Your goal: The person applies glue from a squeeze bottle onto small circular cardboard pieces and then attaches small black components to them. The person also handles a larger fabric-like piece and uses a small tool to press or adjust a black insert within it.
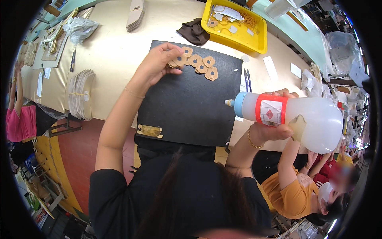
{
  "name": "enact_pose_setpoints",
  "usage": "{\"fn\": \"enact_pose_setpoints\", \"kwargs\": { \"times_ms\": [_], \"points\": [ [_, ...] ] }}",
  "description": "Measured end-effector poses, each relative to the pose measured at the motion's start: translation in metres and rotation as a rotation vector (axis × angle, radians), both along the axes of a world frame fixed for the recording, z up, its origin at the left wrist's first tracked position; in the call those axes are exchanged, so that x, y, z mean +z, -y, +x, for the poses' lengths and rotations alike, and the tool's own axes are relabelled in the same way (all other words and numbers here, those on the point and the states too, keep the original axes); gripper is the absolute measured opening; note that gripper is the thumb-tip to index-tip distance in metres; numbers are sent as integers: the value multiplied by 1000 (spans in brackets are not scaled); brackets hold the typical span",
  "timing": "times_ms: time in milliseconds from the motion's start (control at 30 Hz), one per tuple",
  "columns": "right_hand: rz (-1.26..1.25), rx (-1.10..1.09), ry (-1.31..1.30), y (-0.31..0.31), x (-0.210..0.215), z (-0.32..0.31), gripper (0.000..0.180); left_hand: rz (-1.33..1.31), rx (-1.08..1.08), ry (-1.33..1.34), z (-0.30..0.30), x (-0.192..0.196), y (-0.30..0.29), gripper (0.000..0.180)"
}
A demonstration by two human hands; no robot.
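Observation:
Near the far edge of a black work board [181,107], my left hand [161,63] has thumb and fingers closed on a few small tan pieces [180,59], each with a dark round spot. More of these tan pieces [201,67] lie overlapping on the board just to the right of that hand. On the right, my right hand [274,131] is wrapped round a translucent squeeze bottle [318,119]. The bottle is tipped on its side, its blue cap [239,104] and narrow nozzle pointing left over the board. It carries a red and white label.
A yellow tray [260,40] with rubber bands and small pieces stands beyond the board, a dark cloth [194,32] beside it. Blue-handled scissors [248,79] lie right of the board. Bundled tan strips [80,94] sit at left. A person in orange [284,193] works at right.

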State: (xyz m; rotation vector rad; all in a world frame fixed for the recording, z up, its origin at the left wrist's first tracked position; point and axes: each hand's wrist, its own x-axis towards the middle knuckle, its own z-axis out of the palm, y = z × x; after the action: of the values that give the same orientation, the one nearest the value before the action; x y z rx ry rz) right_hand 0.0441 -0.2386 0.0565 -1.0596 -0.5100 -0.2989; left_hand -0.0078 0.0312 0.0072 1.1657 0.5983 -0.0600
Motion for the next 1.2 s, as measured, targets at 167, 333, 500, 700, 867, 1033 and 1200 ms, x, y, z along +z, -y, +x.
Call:
{"fn": "enact_pose_setpoints", "kwargs": {
  "times_ms": [167, 333, 500, 700, 867, 1033, 1200],
  "points": [
    [43, -9, 18, -10, 1, 2, 93, -282, -102, 98, -16, 16, 30, 31],
    [-3, -100, 5, -20, 2, 1, 102, -60, -92, 149, -22, 28, 57, 27],
    [-45, -145, 13, -25, 2, -1, 100, 19, -154, 191, -23, 33, 65, 18],
    [-169, -142, 68, -27, -3, 2, 96, 83, -196, 128, -23, 39, 74, 16],
    [-268, -83, 56, -27, -6, 0, 96, 97, -223, 125, -23, 42, 76, 17],
    [-279, -120, 34, -29, -8, -2, 93, 77, -230, 113, -24, 44, 77, 21],
    [-186, -175, 60, -26, -1, 1, 92, -43, -207, 82, -24, 43, 75, 21]
  ]
}}
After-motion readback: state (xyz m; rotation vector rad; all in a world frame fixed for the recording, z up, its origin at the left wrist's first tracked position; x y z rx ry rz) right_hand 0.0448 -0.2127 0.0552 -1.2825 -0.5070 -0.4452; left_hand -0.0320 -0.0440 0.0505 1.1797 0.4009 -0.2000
